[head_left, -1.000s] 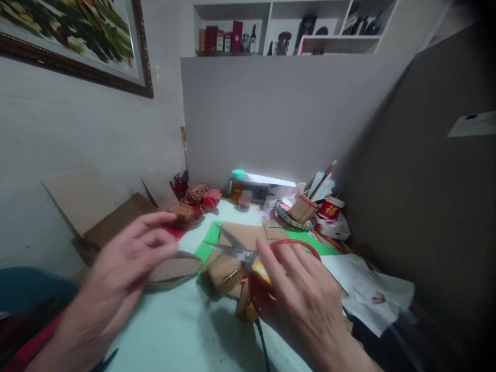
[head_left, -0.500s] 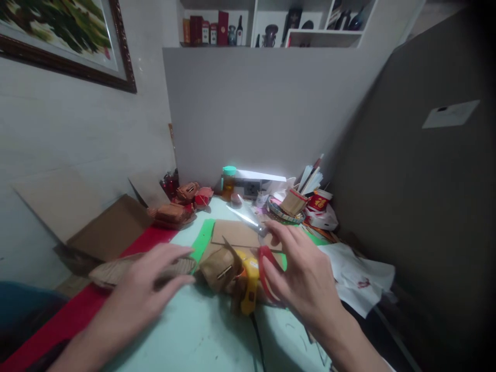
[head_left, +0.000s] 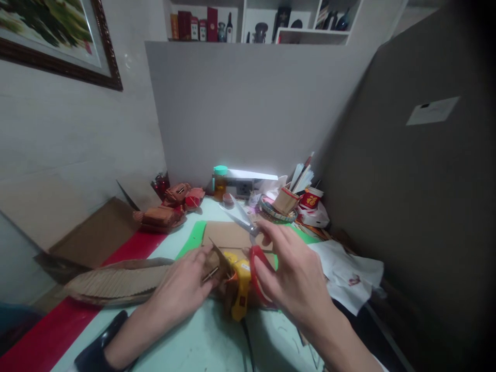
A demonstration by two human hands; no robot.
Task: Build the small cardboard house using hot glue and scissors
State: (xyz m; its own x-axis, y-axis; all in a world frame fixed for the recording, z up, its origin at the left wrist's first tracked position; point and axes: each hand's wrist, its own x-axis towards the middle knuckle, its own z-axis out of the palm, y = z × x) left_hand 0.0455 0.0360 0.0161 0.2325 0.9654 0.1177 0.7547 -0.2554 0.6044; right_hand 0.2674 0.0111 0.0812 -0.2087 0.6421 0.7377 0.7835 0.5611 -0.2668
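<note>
My right hand [head_left: 289, 263] has its fingers clamped on the red-handled scissors [head_left: 254, 252], held over the middle of the desk [head_left: 194, 336], blades spread toward its far edge. My left hand [head_left: 188, 281] is at the brown folded piece [head_left: 221, 264], its fingertips partly hidden, so I cannot tell whether they pinch it. The yellow tool [head_left: 243, 281] sits just beside, its cord [head_left: 248, 343] running toward the near edge.

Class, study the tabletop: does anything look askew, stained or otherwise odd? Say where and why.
Yes. At the back right, the brown holder of sticks leans rightward instead of standing upright. Nearer, beyond the right hand, the white sheet is rumpled and carries a reddish mark, cause unclear.
</note>
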